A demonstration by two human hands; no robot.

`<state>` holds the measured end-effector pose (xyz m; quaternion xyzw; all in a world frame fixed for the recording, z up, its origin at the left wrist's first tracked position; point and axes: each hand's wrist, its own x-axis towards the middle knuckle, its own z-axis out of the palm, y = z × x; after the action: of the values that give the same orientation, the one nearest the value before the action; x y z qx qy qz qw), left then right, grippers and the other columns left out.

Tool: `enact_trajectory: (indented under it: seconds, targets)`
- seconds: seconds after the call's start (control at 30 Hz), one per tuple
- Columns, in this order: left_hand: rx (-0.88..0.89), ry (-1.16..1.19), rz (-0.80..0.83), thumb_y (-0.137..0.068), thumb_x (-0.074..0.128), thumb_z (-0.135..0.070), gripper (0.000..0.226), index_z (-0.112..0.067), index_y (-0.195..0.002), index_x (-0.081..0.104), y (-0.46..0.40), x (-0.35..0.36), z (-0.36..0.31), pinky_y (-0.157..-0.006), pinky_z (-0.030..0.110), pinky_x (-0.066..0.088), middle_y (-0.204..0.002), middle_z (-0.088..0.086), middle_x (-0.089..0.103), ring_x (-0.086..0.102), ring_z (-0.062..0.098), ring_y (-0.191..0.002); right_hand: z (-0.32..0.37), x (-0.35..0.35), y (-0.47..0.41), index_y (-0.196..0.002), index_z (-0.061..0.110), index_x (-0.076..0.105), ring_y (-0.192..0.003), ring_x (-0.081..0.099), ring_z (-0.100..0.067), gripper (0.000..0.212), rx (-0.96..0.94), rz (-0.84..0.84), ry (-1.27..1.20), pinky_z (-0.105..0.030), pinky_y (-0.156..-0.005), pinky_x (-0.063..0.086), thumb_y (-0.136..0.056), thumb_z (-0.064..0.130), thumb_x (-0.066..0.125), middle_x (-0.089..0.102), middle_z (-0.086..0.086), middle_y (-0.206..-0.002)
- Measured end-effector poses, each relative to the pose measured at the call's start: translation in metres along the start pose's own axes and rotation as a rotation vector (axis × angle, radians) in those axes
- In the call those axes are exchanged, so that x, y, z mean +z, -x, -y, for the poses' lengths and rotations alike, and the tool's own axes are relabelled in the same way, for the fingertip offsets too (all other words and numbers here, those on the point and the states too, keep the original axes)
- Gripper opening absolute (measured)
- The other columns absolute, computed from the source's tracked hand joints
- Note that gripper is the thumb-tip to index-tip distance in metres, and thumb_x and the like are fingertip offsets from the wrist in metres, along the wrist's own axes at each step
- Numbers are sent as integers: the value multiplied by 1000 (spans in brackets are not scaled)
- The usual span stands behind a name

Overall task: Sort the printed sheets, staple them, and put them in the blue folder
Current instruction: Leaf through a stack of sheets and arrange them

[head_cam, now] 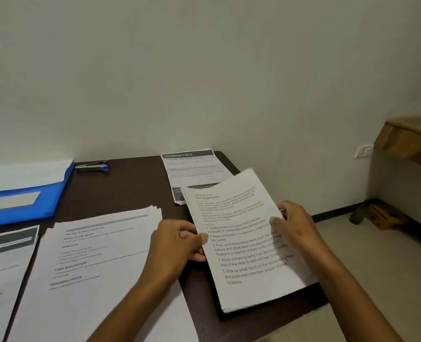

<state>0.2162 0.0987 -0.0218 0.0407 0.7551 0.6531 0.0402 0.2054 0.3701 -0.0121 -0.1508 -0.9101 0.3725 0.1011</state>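
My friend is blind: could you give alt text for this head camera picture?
Two hands, left hand and right hand, hold a stack of printed sheets over a dark table. Other paper piles, a blue folder and a stapler lie nearby.

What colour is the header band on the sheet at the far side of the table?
Dark grey header band with white letters, seen best in the head view.

Far sheet (192,166): header "DRESSING TABLE".
Held stack (249,243): "Desk Organization"; numbered steps, "1. Gather books…", "5. Pick up small items…".
Middle pile (98,255): "INITIAL SCENE SETUP", "TASK GOAL", "TASK DESCRIPTION", "REQUIRED PROPS".
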Motion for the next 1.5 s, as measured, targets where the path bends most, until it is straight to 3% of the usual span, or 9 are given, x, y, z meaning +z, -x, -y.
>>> enact_trajectory:
  seconds: [0.23,0.37,0.5,0.73,0.87,0.93,1.03,1.33,1.5]
  targets:
    - [116,-305,-46,-97,72,-11,20,-31,-96,74,5,6,8,-60,31,62,-65,-1,75,72,18,-54,-13,4,5,-96,19,71,-86,70,-18,9,-47,2,170,-39,-78,57,-95,18,61,74,7,-89]
    - [171,-471,-102,-101,63,-19,14,-22,-94,75,6,10,15,-65,38,62,-65,-9,73,70,9,-58,-13,3,6,-98,21,73,-81,67,-11,12,-71,12,231,-28,-66,47,-98,20,62,72,12,-88]
    - [197,-571,-148,-101,59,-17,20,-18,-85,70,11,13,15,-63,35,59,-66,-11,69,69,14,-63,-14,5,7,-105,23,72,-79,60,3,15,-102,-17,234,-16,-61,37,-98,16,61,70,17,-90]
    - [204,-655,-119,-101,55,-13,25,-20,-77,57,13,20,16,-55,22,43,-66,-13,57,59,13,-61,-16,10,4,-113,17,75,-88,65,-15,21,-109,-59,280,-12,-61,34,-100,12,59,76,2,-105]
    - [182,-672,-106,-103,56,-18,20,-18,-83,59,11,19,23,-58,24,48,-73,-11,61,62,14,-66,-18,13,4,-111,17,75,-87,63,-16,20,-120,-80,311,-22,-62,37,-101,14,58,74,-1,-104]
    - [187,-671,-92,-105,55,-20,21,-17,-85,61,13,18,21,-53,15,38,-72,-14,58,61,12,-65,-17,12,6,-107,17,75,-78,60,-8,19,-120,-75,311,-18,-59,35,-102,14,57,72,3,-97]
    - [195,-671,-73,-106,54,-20,21,-16,-86,59,18,17,19,-53,11,41,-71,-18,52,57,9,-63,-14,12,9,-106,18,75,-76,59,-6,18,-109,-68,310,-13,-56,31,-103,15,57,73,4,-98]
    - [198,-706,-38,-108,48,-17,25,-20,-82,46,22,21,12,-50,13,32,-100,-2,68,51,8,-65,-6,14,13,-90,10,71,-67,57,-5,21,-117,-85,379,-17,-54,33,-104,11,55,71,0,-88]
    - [201,-639,-64,-107,51,-22,21,-17,-87,55,28,15,7,-60,21,50,-106,1,74,60,12,-71,-4,15,18,-80,11,56,-76,55,-26,23,-85,-157,501,-34,-61,41,-101,19,56,61,-11,-87]
